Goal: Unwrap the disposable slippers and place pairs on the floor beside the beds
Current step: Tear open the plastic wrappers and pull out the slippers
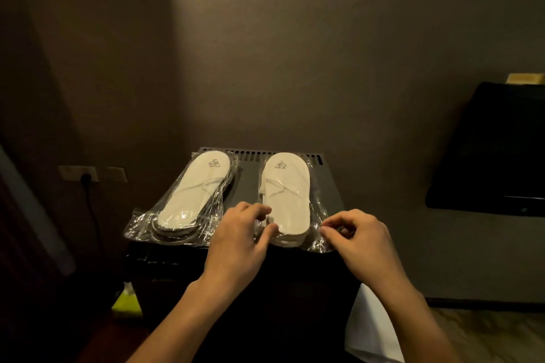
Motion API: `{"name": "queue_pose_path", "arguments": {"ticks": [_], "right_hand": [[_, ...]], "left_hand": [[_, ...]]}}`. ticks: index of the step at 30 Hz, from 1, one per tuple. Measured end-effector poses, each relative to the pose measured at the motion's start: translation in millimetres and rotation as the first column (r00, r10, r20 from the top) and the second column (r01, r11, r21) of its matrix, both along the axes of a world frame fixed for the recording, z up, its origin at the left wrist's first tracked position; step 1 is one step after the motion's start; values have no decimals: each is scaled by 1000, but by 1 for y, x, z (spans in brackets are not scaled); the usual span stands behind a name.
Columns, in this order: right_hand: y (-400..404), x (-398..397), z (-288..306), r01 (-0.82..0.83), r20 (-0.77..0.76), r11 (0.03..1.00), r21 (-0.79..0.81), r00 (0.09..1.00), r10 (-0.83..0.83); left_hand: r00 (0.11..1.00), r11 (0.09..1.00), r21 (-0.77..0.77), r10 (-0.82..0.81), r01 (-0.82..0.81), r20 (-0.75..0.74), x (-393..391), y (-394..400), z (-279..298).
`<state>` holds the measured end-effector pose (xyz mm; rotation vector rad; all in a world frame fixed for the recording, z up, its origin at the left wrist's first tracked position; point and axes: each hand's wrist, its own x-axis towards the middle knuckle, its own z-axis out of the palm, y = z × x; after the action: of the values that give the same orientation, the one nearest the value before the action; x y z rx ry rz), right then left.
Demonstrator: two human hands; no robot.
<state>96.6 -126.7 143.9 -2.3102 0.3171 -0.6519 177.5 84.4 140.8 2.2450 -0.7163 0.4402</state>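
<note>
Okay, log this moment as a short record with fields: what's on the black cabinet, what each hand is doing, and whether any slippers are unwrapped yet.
surface: black cabinet with a vented top
left pack: wrapped slippers, untouched
right pack: wrapped slippers, near end at the cabinet's front edge
left hand: fingertips on the right pack's near end
right hand: pinching the clear wrap at that pack's right corner
unwrapped: none yet, both packs in plastic

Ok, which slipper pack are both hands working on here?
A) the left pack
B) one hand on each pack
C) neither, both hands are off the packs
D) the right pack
D: the left hand and right hand sit at the near end of the right pack; the left pack lies untouched beside it.
</note>
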Motion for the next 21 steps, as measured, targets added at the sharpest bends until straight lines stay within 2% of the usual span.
{"name": "queue_pose_path", "arguments": {"ticks": [2, 4, 8, 13, 19, 20, 21], "right_hand": [[1, -1, 0, -30, 7, 999, -11, 1000, 30], [3, -1, 1, -59, 0, 998, -13, 998, 59], [5, -1, 2, -67, -7, 998, -8, 998, 67], [5, -1, 0, -49, -24, 997, -58, 999, 48], [12, -3, 6, -11, 72, 996, -84, 997, 17], [14, -2, 8, -23, 81, 994, -105, 996, 31], [17, -1, 11, -46, 76, 991, -127, 996, 56]], "left_hand": [[995, 997, 40, -71, 69, 64, 2, -2, 8], [980, 978, 143, -169, 153, 106, 6, -7, 17], [969, 932, 271, -247, 242, -18, 18, -10, 19], [967, 943, 225, -256, 245, 19, 17, -9, 8], [965, 969, 98, -239, 229, 109, 22, 18, 37], [974, 976, 117, -197, 185, 108, 29, 30, 42], [991, 975, 200, -113, 95, 78, 37, 43, 46]]}}
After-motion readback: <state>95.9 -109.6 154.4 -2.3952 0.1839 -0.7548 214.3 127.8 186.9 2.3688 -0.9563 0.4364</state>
